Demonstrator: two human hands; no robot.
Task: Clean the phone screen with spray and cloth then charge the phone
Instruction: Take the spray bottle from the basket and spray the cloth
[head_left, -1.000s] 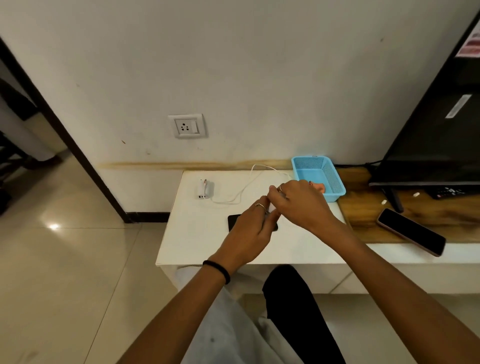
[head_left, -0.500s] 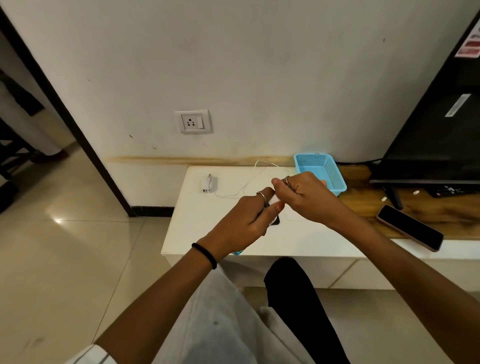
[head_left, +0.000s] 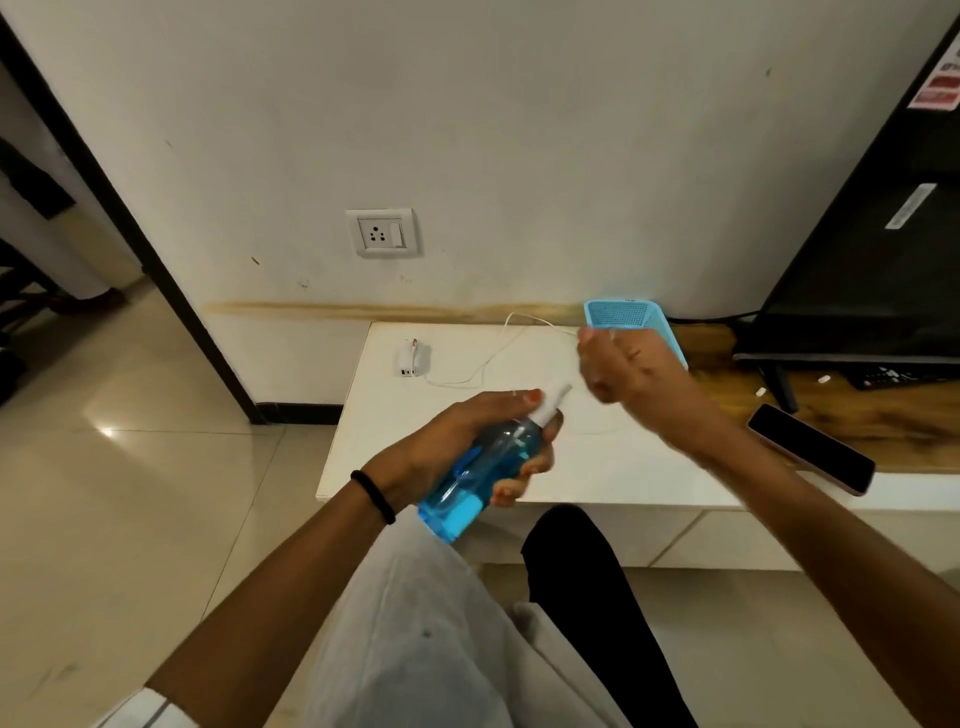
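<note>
Left hand (head_left: 467, 447) grips tilted spray bottle (head_left: 480, 467).

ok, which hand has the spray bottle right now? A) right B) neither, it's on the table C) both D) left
D: the left hand wraps around the blue spray bottle above the table edge, while the right hand is apart from it, near the blue basket.

blue basket (head_left: 626, 317) by wall | tv (head_left: 878, 270) right | remote (head_left: 896, 375) under tv
</note>
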